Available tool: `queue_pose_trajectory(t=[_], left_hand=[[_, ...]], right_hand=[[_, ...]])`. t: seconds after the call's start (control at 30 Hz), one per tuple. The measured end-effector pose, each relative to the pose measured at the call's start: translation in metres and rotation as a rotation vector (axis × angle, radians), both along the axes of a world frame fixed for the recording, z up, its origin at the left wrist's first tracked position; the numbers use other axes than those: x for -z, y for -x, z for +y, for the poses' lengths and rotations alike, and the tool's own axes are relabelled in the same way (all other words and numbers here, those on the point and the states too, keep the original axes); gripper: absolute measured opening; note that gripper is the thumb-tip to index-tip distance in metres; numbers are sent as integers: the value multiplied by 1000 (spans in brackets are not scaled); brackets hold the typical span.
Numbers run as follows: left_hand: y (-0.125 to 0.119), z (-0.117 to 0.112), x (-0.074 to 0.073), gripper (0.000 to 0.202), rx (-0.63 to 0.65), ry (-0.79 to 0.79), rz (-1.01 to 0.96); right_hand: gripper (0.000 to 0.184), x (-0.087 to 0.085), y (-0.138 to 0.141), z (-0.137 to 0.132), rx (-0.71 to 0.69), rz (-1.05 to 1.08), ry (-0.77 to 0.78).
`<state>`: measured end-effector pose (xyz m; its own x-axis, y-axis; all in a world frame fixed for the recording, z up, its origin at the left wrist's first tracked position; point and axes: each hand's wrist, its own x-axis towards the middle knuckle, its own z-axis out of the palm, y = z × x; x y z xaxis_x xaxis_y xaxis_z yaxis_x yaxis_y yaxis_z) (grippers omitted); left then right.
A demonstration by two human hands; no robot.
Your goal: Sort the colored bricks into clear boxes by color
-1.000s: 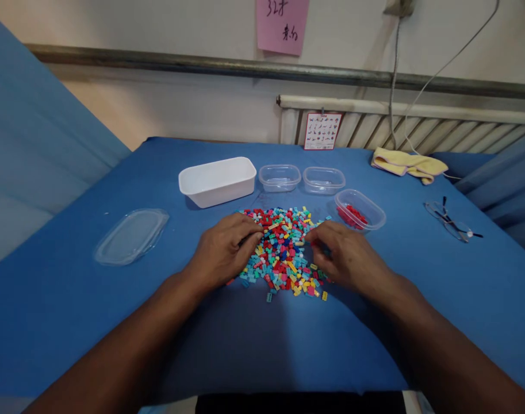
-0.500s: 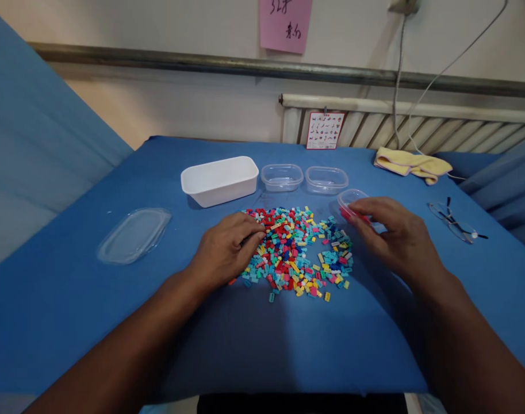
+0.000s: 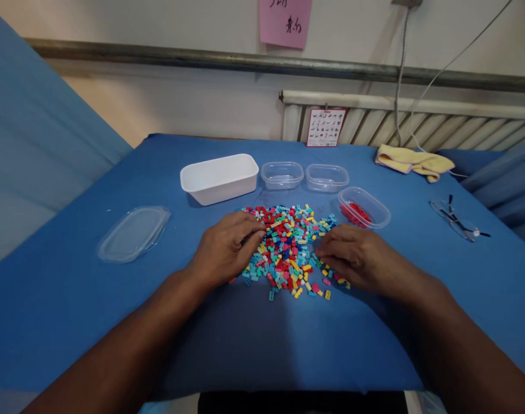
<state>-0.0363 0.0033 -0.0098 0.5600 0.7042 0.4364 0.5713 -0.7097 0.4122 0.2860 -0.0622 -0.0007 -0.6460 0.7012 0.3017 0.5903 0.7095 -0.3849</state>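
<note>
A heap of small coloured bricks [image 3: 286, 244] in red, teal, yellow, pink and blue lies on the blue table [image 3: 262, 339]. My left hand [image 3: 225, 248] rests on the heap's left edge, fingers loosely bent with their tips on the bricks. On the right part of the heap my right hand [image 3: 359, 257] lies palm down, its fingers stretched flat over the bricks. I see nothing held in either hand. Just beyond the right hand stands a small clear tub [image 3: 379, 208] with red bricks [image 3: 355, 213] in it.
Behind the heap stand a white rectangular tub [image 3: 219, 178] and two clear tubs [image 3: 282, 175] [image 3: 326, 177]. A clear lid [image 3: 133, 233] lies at the left. Glasses [image 3: 458, 221] and a yellow cloth [image 3: 413, 161] lie at the right. A radiator stands behind the table.
My right hand went from the heap out to the tub of red bricks, then came back onto the heap's right side. My left hand stayed put.
</note>
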Motion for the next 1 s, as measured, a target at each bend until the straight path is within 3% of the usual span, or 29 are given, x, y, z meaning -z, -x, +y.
queue_pose_trajectory(t=[0.2, 0.3, 0.53, 0.8, 1.0], left_hand=[[1, 1, 2, 21, 0, -30, -20], [0, 0, 0, 21, -6, -21, -16], [0, 0, 0, 23, -10, -8, -4], [-1, 0, -1, 24, -22, -7, 0], [-1, -2, -2, 24, -20, -7, -3]], right_hand=[[18, -7, 29, -12, -179, 23, 151], [14, -2, 27, -8, -130, 4, 98], [16, 11, -9, 7, 90, -40, -57], [17, -1, 9, -3, -40, -30, 46], [17, 4, 21, -6, -72, -56, 112]])
